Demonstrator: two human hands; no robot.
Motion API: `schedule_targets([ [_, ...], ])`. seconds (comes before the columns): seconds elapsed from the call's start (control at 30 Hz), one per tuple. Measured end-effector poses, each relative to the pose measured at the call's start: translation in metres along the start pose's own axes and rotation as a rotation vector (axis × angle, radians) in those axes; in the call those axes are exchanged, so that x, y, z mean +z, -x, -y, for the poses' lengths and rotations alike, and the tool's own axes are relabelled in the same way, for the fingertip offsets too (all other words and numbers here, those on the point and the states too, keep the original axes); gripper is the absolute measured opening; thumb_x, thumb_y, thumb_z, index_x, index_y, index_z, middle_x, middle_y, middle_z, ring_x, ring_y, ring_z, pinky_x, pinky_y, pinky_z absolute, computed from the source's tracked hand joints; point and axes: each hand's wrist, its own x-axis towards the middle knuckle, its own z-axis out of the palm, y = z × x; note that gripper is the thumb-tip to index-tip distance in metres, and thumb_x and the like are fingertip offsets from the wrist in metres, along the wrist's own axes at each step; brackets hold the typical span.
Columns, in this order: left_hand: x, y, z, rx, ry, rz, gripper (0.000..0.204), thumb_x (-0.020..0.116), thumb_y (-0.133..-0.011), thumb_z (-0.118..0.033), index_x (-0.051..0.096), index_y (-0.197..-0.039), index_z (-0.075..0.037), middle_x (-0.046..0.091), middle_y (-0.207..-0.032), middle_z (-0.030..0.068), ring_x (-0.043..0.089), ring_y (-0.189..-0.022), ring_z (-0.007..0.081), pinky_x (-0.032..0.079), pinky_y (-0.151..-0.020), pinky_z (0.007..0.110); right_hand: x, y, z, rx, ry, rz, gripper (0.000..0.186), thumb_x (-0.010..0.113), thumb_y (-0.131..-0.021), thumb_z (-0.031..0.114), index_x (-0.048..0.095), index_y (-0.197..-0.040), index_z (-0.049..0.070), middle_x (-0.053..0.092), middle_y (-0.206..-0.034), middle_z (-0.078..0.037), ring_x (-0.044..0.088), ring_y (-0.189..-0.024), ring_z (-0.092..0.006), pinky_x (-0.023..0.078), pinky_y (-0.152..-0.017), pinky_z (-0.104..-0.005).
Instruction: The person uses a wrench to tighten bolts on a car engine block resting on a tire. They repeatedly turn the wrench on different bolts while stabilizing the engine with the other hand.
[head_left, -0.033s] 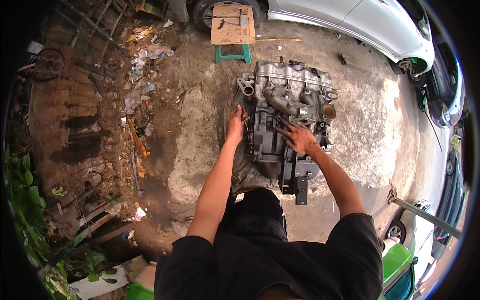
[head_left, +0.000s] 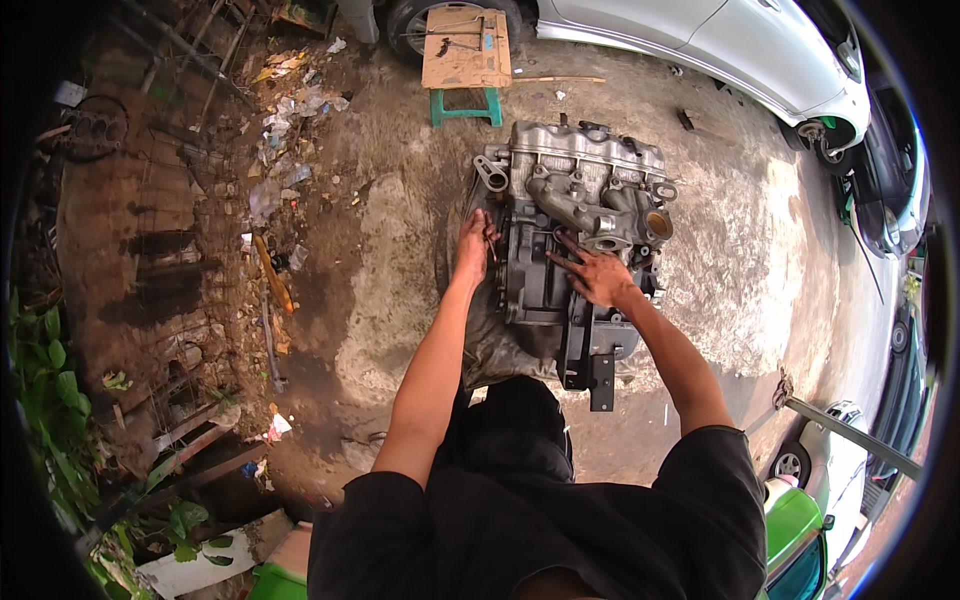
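A car engine (head_left: 540, 270) with dark castings and a silver ribbed top cover (head_left: 580, 147) sits on the ground before me. At its left side my left hand (head_left: 474, 250) is closed, fingers curled toward the engine's edge; a thin bit shows by the fingertips, too small to name. My right hand (head_left: 598, 277) lies on the front of the engine with its fingers spread, below the grey intake manifold (head_left: 575, 205). Toward me, a black metal bracket (head_left: 602, 380) juts out from the engine's near end.
Beyond the engine, a wooden board (head_left: 465, 65) bearing tools rests on a green stool (head_left: 466, 105). A silver car (head_left: 690, 45) stands behind. Litter (head_left: 285, 130) is strewn over the ground at left. A metal pole (head_left: 850, 435) lies across the right side.
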Motion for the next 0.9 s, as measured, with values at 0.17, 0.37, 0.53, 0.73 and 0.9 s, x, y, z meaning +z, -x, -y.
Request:
schedule_targets([
  [0.17,0.01,-0.006,-0.005,-0.056,-0.063,-0.01,0.031,0.052,-0.108,-0.04,0.057,-0.095,-0.013,0.048,-0.081,-0.0037,0.049,-0.075,0.0109,0.047,-0.081,0.033,-0.002,-0.003,-0.006,-0.014,0.033,0.037,0.064,0.041,-0.103,0.029,0.018,-0.162,0.04,0.01,-0.172,-0.005,0.062,-0.124,-0.0348,0.056,-0.097,-0.0468],
  [0.37,0.014,-0.018,-0.004,-0.162,-0.121,-0.07,0.031,0.051,-0.108,-0.04,0.054,-0.089,-0.015,0.046,-0.075,-0.0047,0.045,-0.07,0.0102,0.041,-0.071,0.029,0.007,-0.003,-0.01,0.011,0.021,0.027,0.067,0.043,-0.103,0.028,0.014,-0.161,0.043,0.01,-0.172,-0.002,0.065,-0.116,-0.0376,0.055,-0.098,-0.049],
  [0.53,0.021,-0.025,0.009,-0.075,-0.139,-0.149,0.03,0.052,-0.107,-0.038,0.054,-0.088,-0.015,0.046,-0.075,-0.0037,0.044,-0.069,0.0112,0.038,-0.067,0.029,0.003,-0.003,-0.007,0.004,0.057,0.015,0.07,0.047,-0.102,0.028,0.012,-0.161,0.045,0.011,-0.171,-0.001,0.066,-0.115,-0.0388,0.055,-0.099,-0.0513],
  [0.73,0.01,0.002,0.01,-0.025,-0.285,-0.127,0.042,0.048,-0.107,-0.05,0.054,-0.094,-0.011,0.046,-0.083,-0.0014,0.043,-0.075,0.0124,0.036,-0.07,0.028,-0.01,-0.004,-0.004,0.05,0.004,0.165,0.078,0.051,-0.099,0.026,0.008,-0.162,0.043,0.001,-0.173,-0.001,0.059,-0.13,-0.0352,0.057,-0.097,-0.0488],
  [0.9,-0.009,0.056,0.036,0.321,-0.422,0.033,0.051,0.039,-0.109,-0.053,0.052,-0.099,-0.005,0.049,-0.095,0.0045,0.049,-0.089,0.0162,0.042,-0.083,0.034,-0.006,-0.005,-0.006,0.031,0.04,0.12,0.078,0.052,-0.097,0.025,0.012,-0.162,0.042,0.007,-0.172,-0.002,0.062,-0.124,-0.0345,0.059,-0.093,-0.0488],
])
